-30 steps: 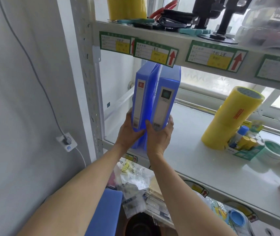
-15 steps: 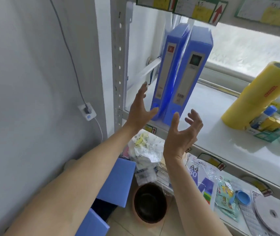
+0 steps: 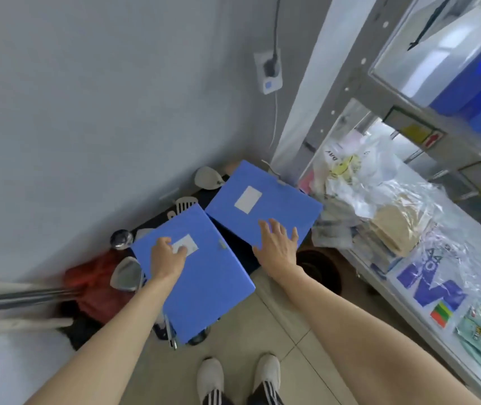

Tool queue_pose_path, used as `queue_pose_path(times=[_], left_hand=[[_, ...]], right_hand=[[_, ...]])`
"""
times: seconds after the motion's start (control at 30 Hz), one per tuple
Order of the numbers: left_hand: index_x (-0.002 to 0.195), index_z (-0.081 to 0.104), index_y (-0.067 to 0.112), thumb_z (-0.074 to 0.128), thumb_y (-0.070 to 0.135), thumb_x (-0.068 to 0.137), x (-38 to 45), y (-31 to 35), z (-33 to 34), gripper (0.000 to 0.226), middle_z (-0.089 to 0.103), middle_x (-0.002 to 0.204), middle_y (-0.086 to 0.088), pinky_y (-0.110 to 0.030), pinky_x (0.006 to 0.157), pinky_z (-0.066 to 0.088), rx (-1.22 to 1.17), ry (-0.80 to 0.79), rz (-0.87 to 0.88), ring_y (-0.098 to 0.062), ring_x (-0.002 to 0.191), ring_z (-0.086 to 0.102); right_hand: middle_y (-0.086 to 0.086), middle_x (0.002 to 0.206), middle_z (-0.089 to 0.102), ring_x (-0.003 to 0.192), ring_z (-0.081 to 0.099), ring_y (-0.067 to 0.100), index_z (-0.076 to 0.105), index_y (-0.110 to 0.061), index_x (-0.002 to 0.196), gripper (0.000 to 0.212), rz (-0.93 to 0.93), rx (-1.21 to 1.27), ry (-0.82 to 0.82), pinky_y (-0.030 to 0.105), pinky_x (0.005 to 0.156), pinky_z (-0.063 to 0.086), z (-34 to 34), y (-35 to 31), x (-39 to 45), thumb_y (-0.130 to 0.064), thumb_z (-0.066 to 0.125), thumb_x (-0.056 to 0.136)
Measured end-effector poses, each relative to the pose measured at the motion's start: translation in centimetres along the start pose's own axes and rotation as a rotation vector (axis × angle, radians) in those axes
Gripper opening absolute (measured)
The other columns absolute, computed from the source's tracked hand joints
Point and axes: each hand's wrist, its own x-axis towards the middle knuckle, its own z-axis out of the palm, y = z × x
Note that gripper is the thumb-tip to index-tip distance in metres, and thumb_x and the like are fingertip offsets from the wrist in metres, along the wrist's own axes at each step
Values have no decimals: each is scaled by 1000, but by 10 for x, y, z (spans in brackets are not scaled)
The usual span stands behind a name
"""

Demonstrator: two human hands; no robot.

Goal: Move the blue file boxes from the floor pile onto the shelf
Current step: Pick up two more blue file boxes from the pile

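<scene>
Grey wall corner, tiled floor [image 3: 277, 325] at centre: two blue file boxes [image 3: 204, 273] lie flat there, more already on the shelf [image 3: 402, 92] upper right. Left hand [image 3: 167, 258] curls over the near box, right hand [image 3: 277, 244] spread flat on the far box [image 3: 262, 206], neither lifted yet. Clutter crowds the left; the shelf post stands close right

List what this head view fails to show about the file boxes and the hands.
- Head view: what supports the nearer blue box; the box covers it.
- Right hand on the farther blue box: grip unclear, fingers blurred.
- Boxes on the shelf: blurred, cut by the frame edge.
- Left hand: fingertips hide the label.
</scene>
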Motion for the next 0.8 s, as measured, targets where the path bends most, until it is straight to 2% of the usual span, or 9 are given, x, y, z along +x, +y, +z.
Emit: queue_pose_path(times=[0.1, 0.17, 0.23, 0.37, 0.47, 0.6, 0.73, 0.8], left_hand=[[137, 44, -2, 59, 23, 93, 21, -67, -13, 52, 52, 139, -24, -45, 91, 47, 65, 36, -84, -40, 120, 56], [124, 53, -2, 62, 23, 89, 31, -98, -13, 43, 63, 126, -21, -47, 86, 52, 73, 58, -102, -39, 107, 63], [125, 52, -1, 63, 22, 90, 38, -117, -5, 43, 63, 120, -15, -41, 79, 47, 63, 61, -134, -38, 106, 63], [124, 56, 3, 66, 32, 88, 52, -144, 19, 47, 65, 123, -12, -43, 87, 52, -53, 39, -134, -34, 109, 64], [132, 50, 3, 66, 41, 87, 60, -156, 34, 61, 64, 129, -11, -39, 86, 52, -145, 73, -158, -32, 113, 64], [136, 43, 2, 66, 43, 86, 68, -165, 46, 68, 63, 131, -12, -44, 93, 51, -265, 96, -213, -33, 117, 63], [130, 46, 3, 66, 48, 84, 75, -169, 49, 68, 65, 124, -11, -47, 90, 53, -304, 128, -244, -34, 110, 65], [121, 48, 4, 68, 48, 83, 79, -171, 49, 62, 65, 117, -10, -49, 90, 54, -326, 118, -250, -33, 104, 66]], right_hand=[[11, 163, 12, 150, 15, 31, 9, -23, 158, 78, -58, -230, -96, 62, 119, 6, 45, -4, 20, -30, 57, 97], [13, 164, 6, 152, 9, 33, 1, -23, 158, 85, -82, -350, -87, 63, 119, 6, 69, -5, 33, -21, 59, 96], [14, 165, 1, 152, 6, 35, -5, -24, 158, 92, -105, -442, -74, 64, 119, 7, 89, -7, 45, -14, 60, 94], [15, 165, -8, 153, 2, 36, -15, -22, 157, 108, -146, -601, -19, 64, 118, 6, 122, -6, 66, -20, 69, 88], [14, 165, -10, 153, 1, 37, -17, -21, 156, 117, -181, -690, 25, 65, 117, 4, 143, -3, 78, -29, 74, 84], [12, 166, -10, 153, 1, 35, -16, -26, 156, 114, -199, -712, 83, 65, 117, 4, 157, 6, 93, -21, 73, 85], [11, 166, -9, 153, 3, 35, -16, -26, 156, 121, -189, -750, 107, 67, 116, 3, 160, 16, 105, -23, 78, 81], [12, 166, -8, 153, 4, 35, -15, -27, 156, 121, -195, -759, 126, 67, 117, 4, 161, 19, 110, -26, 80, 80]])
